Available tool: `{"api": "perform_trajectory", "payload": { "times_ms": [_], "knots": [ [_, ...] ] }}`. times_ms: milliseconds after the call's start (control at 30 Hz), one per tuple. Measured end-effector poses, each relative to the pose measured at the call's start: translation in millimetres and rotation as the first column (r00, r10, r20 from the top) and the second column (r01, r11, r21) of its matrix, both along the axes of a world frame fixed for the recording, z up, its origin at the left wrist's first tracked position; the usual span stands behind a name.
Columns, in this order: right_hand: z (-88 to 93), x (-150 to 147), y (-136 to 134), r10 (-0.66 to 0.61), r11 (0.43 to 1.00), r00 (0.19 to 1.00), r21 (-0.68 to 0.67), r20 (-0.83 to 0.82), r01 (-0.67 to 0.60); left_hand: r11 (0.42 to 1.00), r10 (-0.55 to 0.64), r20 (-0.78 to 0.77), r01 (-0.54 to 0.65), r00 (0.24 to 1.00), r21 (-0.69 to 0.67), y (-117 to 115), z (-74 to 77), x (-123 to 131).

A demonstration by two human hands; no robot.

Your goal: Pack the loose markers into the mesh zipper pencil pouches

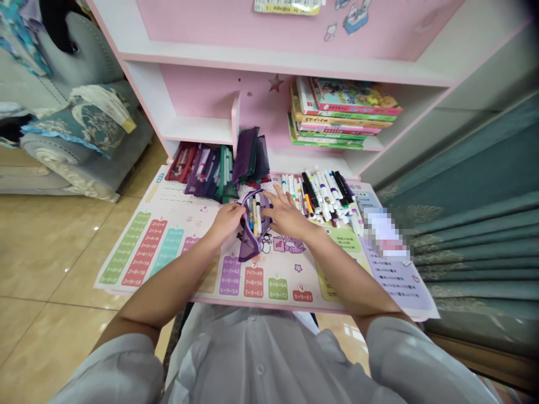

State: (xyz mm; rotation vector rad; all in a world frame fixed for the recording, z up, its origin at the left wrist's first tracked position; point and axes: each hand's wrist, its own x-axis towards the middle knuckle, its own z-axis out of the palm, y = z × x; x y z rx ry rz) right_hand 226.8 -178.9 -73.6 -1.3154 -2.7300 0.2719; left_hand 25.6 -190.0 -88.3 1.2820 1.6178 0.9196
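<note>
Pouch [249, 247] held open between both hands, its mesh mouth spread above the mat [278, 289].
Left hand [229, 221] curls on one rim, fingers closed on the mesh; right hand [288, 214] lies splayed against the other side, and whether it grips I cannot tell. I read this as keeping the mouth wide around the markers [255, 216] inside. Loose markers [326, 196] lie just beside it; filled pouches [210, 174] lean below the shelf [193, 132].

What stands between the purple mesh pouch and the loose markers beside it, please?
The person's right hand lies across the gap between the purple mesh pouch and the loose markers; nothing else visible stands there.
</note>
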Motion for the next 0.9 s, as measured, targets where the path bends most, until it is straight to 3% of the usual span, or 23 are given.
{"api": "perform_trajectory", "payload": {
  "times_ms": [300, 567, 767, 900],
  "knots": [
    [4.6, 11, 3, 0.088, 0.996, 0.995, 0.002, -0.041, -0.088, 0.996, 0.026, 0.121, -0.016, 0.992, -0.09, 4, 1.3, -2],
    [-7.6, 3, 4, 0.108, 0.99, 0.992, 0.101, -0.063, -0.102, 0.996, -0.007, 0.107, 0.017, 0.994, -0.092, 10, -6.2, -9],
    [6.6, 4, 0, 0.184, 0.972, 0.98, 0.162, -0.079, -0.17, 0.977, -0.198, 0.005, 0.197, 0.98, -0.077, 6, 1.7, -14],
    [18.7, 2, -11, 0.254, 0.956, 0.967, 0.159, -0.029, -0.246, 0.905, -0.417, -0.193, 0.426, 0.888, 0.006, 0, 13.9, -14]
  ]
}}
